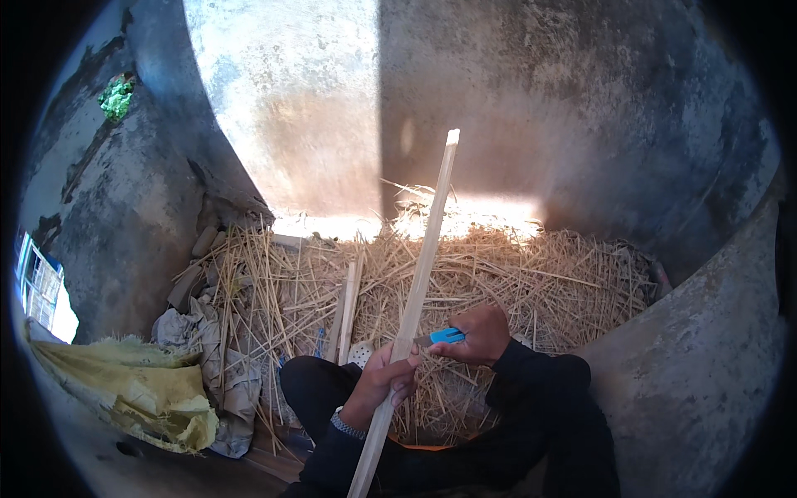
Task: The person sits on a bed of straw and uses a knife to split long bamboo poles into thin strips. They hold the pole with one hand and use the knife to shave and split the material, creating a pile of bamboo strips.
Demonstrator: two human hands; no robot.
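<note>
A long pale wooden strip (423, 257) rises at a slant from the lower edge toward the wall. My left hand (383, 383) is wrapped around its lower part, with a metal-banded watch on that wrist. To the right, my right hand (480, 334) is closed around a blue-handled knife (447, 335). The blade points left and reaches the strip just above my left fingers; how deep it touches cannot be seen. Both forearms are in dark sleeves. My bent legs show below the hands.
Dry straw (548, 282) covers the floor ahead, with split wooden pieces (351, 307) lying on it. Concrete walls (531, 108) close in around me. At the left lie a torn yellowish sack (124, 386) and crumpled grey cloth (237, 390). A green plant (116, 98) grows on the left wall.
</note>
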